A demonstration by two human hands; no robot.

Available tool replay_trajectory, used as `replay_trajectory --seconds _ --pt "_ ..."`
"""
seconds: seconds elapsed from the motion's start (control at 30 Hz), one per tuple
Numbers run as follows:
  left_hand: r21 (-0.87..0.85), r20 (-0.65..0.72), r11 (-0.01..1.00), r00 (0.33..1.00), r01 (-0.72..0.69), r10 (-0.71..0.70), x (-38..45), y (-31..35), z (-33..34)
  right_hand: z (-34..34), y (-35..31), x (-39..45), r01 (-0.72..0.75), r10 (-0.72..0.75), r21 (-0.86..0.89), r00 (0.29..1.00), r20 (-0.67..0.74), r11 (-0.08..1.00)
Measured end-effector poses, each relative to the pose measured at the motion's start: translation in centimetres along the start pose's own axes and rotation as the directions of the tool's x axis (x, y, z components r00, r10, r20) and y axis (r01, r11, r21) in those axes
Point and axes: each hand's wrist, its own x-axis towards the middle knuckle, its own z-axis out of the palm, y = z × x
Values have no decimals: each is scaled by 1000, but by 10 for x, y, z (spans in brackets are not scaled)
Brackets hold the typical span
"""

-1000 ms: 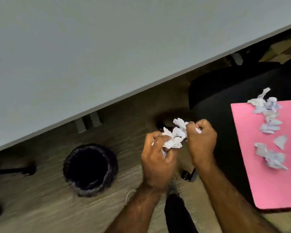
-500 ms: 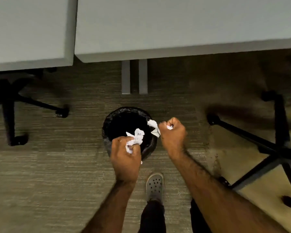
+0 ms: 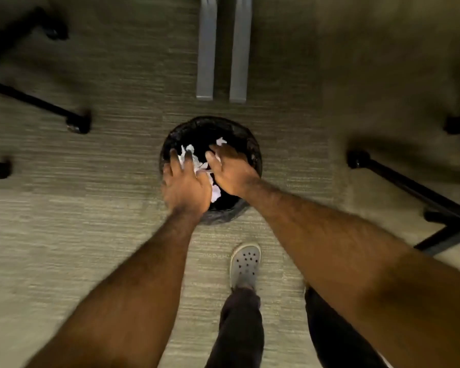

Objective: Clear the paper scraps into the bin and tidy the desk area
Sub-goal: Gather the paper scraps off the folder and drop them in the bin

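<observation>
Grey-green striped carpet (image 3: pixel 64 235) fills pretty much the whole view, all a bit smeared with motion blur, so fine detail is tough to read. Two grey desk legs (image 3: pixel 223 49) run in from the top edge and get cut off there, and black chair bases (image 3: pixel 409 181) poke in from the left and right sides, only partly in frame. The bin (image 3: pixel 252 147) sits in the middle of the floor, round and black with a dark liner, and its near rim and a lot of the inside are covered by the hands. Both arms reach straight down and forward over it. The left hand (image 3: pixel 186 187) is palm down with fingers spread wide, not gripping anything. The right hand (image 3: pixel 231 171) is also palm down, fingers loose and opened out, holding nothing that I can see. White crumpled scraps (image 3: pixel 215 192) show between and under the hands, inside the bin's mouth; can't tell if they're falling or already resting. One grey clog (image 3: pixel 245 264) and dark trousers sit below the bin.
</observation>
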Motion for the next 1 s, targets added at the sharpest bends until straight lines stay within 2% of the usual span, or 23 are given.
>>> replay_trajectory --seconds 0.1,0.27,0.37,0.63,0.77,1.0 --pt "110 30 988 994 -107 104 -12 -9 6 4 5 -14 37 -31 -128 998 54 991" --pt "96 45 985 989 -142 138 -34 -6 -3 5 4 -41 86 -87 -175 996 1 981" --pt "80 46 981 983 -179 175 -49 5 -16 -5 2 -60 80 -82 -148 997 -12 986" --pt "-142 7 930 939 -339 343 -103 74 -78 -80 -4 -143 37 -26 40 972 -234 999" --pt "-268 -30 834 869 -483 494 -133 127 -108 -135 3 -190 -12 56 116 922 -383 993" --pt "-325 -76 665 719 -672 690 -187 233 -134 -214 44 -288 -96 253 278 750 -611 956"
